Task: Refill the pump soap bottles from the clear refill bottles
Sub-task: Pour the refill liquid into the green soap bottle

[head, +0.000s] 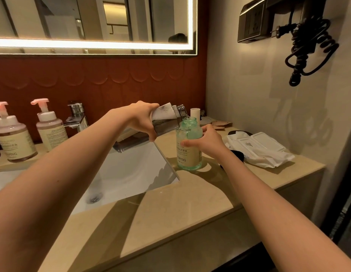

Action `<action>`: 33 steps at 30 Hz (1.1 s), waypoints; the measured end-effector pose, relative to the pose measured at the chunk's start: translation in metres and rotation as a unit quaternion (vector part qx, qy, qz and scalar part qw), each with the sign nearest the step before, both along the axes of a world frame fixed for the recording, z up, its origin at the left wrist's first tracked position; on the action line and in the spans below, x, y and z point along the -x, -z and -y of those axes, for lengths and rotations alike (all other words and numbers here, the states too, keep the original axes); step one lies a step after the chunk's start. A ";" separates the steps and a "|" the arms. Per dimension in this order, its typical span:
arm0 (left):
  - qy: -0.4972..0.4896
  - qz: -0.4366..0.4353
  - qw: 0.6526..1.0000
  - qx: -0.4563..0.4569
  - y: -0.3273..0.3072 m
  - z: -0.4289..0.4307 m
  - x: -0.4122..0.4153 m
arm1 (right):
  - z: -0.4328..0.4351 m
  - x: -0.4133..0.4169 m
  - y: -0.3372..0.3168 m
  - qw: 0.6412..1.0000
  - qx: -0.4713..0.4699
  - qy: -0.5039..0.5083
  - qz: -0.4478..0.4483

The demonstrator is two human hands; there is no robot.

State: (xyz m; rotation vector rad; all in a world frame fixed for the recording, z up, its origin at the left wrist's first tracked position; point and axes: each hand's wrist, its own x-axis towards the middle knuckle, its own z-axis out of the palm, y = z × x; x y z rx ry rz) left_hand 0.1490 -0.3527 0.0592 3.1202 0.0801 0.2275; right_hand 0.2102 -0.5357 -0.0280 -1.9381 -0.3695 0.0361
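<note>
— Where's the refill bottle (166, 118)?
— Tilted, gripped by the left hand (139, 119), its mouth over the open neck of the green bottle (188, 152).
— And the right hand (209, 139)?
— Wrapped round the green bottle, which stands upright on the counter (170, 203), just right of the sink (131, 173).

Glossy beige stone counter (170, 209), shiny chrome faucet (76, 116), translucent green bottle (189, 146).

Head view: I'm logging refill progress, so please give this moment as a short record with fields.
left hand: grips the clear refill bottle, tipped neck-down
right hand: holds the green bottle upright on the counter
green bottle: pump off, mouth open under the refill bottle's neck
waiting: two pink pump bottles left of the faucet, pumps on
</note>
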 end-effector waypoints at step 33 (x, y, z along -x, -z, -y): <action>-0.005 -0.013 1.000 -0.025 -0.008 0.001 0.000 | -0.003 -0.003 0.000 1.000 0.001 0.001 -0.008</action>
